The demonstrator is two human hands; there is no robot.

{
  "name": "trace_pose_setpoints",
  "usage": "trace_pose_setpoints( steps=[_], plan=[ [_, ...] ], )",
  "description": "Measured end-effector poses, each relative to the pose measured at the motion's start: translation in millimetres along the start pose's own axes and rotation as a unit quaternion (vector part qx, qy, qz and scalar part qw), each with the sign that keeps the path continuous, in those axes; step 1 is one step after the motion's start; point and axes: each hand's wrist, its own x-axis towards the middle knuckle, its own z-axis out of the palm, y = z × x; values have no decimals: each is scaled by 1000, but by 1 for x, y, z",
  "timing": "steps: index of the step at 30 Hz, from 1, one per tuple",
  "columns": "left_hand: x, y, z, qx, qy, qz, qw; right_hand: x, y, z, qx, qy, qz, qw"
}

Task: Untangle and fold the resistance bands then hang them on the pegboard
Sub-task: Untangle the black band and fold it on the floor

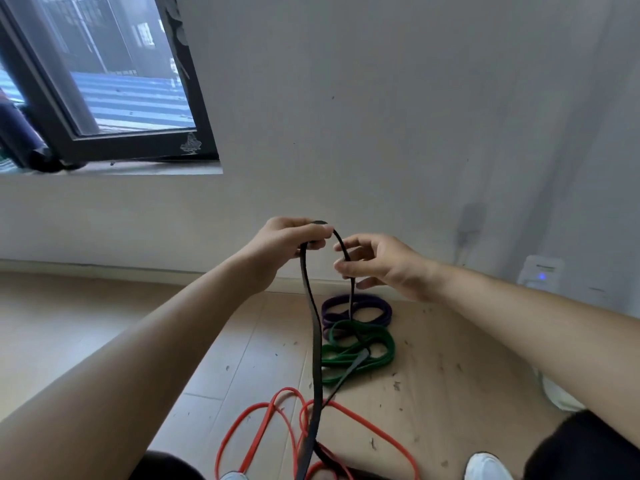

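**Black Band: Handling and Grip State**

**Material.** We judge the black band (313, 327) to be light, limp, flat rubber. It hangs in a long loop under its own weight and twists freely. It probably stretches under pull, so tugging risks tightening a snag instead of freeing it. We would take hold near the top bend, one strand per hand, and feed the strands apart rather than pull.

**Location.** The top of the loop is held up in front of the wall. One strand drops straight to the near edge of the floor (104, 323), crossing the red band (263, 414) lying there. The other strand runs down over the purple band (360, 308) and the green band (374, 344), which lie coiled nearer the wall edge. We cannot tell whether it passes through the green coil or only across it.

**Left hand.** The left hand (287, 247) is closed: its fingers (311, 233) curl round the top bend and carry the band's weight.

**Right hand.** The right hand (384, 265) pinches the far strand just below the bend between thumb and fingertips (346, 268). The remaining fingers are loosely bent and touch nothing.

**Status.** Untangling is in hand. No band is folded, and no pegboard is in view.
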Motion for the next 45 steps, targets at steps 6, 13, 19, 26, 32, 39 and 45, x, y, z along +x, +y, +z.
trace_pose_setpoints(
  steps=[6,13,19,26,32,39,45],
  plan=[
    [-10,10,-1,30,-12,38,999,4,-2,25,29,-11,-6,1000],
    [-9,16,-6,-88,26,72,993,15,1,44,2,-26,-2,1000],
    [-10,15,-20,-124,105,70,984,20,-3,40,-44,-14,11,999],
    [-10,-22,-37,-76,148,-58,984,17,-16,5,-185,63,9,981],
    [-14,-12,-28,-101,17,-62,993,15,-39,-22,-298,264,-160,903],
    [-16,-6,-26,-145,-69,-29,987,8,8,4,-304,42,-5,952],
    [-17,-8,-30,-118,0,-104,988,9,9,15,-173,-29,7,985]
  ],
)
